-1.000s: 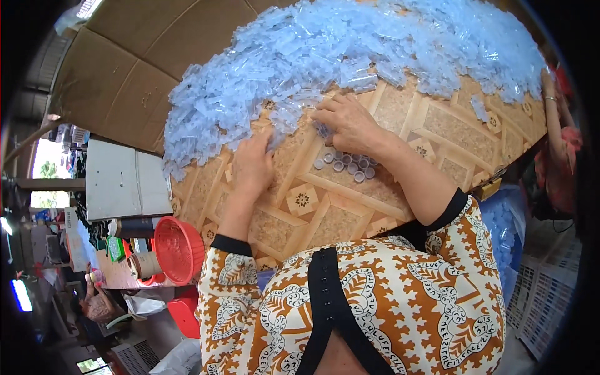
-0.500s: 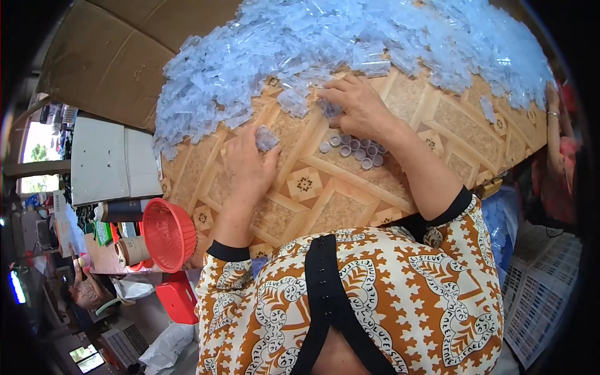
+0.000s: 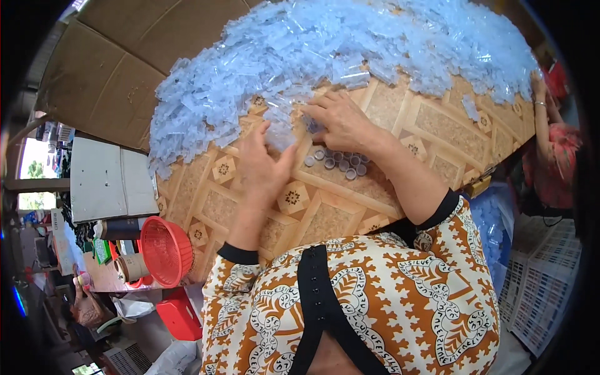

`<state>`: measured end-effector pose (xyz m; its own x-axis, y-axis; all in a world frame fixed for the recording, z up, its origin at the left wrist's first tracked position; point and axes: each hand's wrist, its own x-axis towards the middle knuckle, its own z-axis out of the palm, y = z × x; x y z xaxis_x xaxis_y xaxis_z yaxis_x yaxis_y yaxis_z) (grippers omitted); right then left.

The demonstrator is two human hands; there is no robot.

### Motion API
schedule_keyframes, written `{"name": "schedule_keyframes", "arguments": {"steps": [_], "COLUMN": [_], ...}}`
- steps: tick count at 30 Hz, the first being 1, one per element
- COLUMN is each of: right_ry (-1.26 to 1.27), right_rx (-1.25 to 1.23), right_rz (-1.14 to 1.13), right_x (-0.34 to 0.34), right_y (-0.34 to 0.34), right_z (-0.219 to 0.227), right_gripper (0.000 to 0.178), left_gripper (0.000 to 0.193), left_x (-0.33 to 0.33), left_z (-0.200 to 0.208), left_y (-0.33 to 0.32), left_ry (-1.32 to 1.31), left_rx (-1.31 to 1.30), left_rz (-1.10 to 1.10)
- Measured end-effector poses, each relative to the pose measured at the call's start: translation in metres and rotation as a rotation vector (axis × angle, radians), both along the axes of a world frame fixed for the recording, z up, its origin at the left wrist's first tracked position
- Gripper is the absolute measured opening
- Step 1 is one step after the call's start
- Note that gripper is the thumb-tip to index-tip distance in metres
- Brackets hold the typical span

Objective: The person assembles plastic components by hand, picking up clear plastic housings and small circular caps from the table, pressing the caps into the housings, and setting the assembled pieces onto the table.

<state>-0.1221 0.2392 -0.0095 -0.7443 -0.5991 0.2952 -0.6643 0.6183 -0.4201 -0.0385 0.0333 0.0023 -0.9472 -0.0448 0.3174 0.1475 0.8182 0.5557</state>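
Observation:
A large heap of clear bluish plastic pieces (image 3: 250, 69) covers the far part of the patterned table. My left hand (image 3: 259, 164) lies at its near edge, thumb and fingers apart around some loose clear pieces (image 3: 280, 132); none looks gripped. Just to the right, my right hand (image 3: 347, 124) is bent over the tabletop, its fingers closed on a small clear plastic piece (image 3: 312, 126) that they partly cover. Several small round whitish caps (image 3: 344, 165) are grouped on the table below my right hand and wrist.
A red plastic basket (image 3: 166, 251) stands at the table's left edge, beside a brown roll (image 3: 131, 267). Cardboard (image 3: 106, 75) rises behind the heap on the left. At the far right another person's arm (image 3: 541, 119) reaches the heap. White crates (image 3: 544, 281) stand lower right.
My left hand has shifted right and opened from the clear piece it held. The right hand stays bent over its piece. The whole view has shifted slightly.

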Motion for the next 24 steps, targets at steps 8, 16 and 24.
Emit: {"name": "schedule_keyframes", "arguments": {"steps": [8,16,24], "right_ry": [-0.034,-0.102,0.261], "right_rx": [-0.355,-0.123,-0.12], "right_rz": [-0.212,-0.345,-0.188], "right_x": [-0.022,-0.035,-0.051], "right_y": [0.002,-0.024,-0.061], "right_z": [-0.012,0.003,0.008], "right_gripper": [0.033,0.032,0.026], "left_gripper": [0.062,0.065,0.064], "left_x": [-0.009,-0.012,-0.01], "left_z": [-0.024,-0.023,-0.027], "left_y": [0.027,0.017,0.012], "left_ry": [0.147,0.144,0.195], "left_rx": [0.196,0.196,0.166], "left_rz": [-0.203,-0.189,-0.196]}}
